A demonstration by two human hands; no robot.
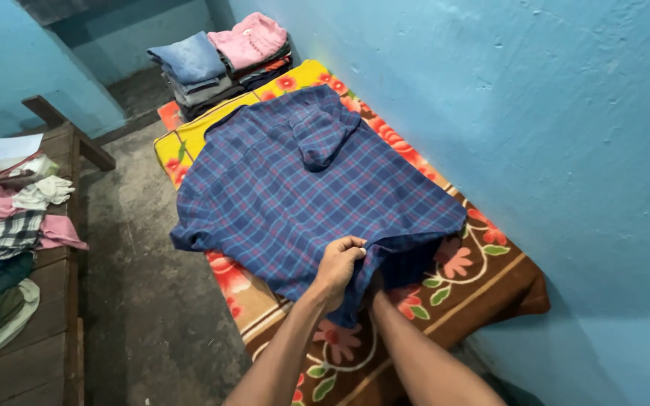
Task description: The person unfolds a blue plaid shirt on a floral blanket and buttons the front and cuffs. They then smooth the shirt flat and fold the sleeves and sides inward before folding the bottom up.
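Blue walls are enclosing a floral mattress (490,289) bearing the soft, light plaid shirt (302,188); the left hand (338,265) is pinching its near hem; the right hand is lying hidden beneath the shirt, grip impossible to tell.

Dim, soft indoor light with a cool blue cast. The blue wall (566,150) is brightest at upper right and falls into shadow lower down, beside the floral mat (483,278). The concrete floor (144,301) is dark. No glare. Focus is fairly sharp throughout (straight lines bend slightly near the edges).
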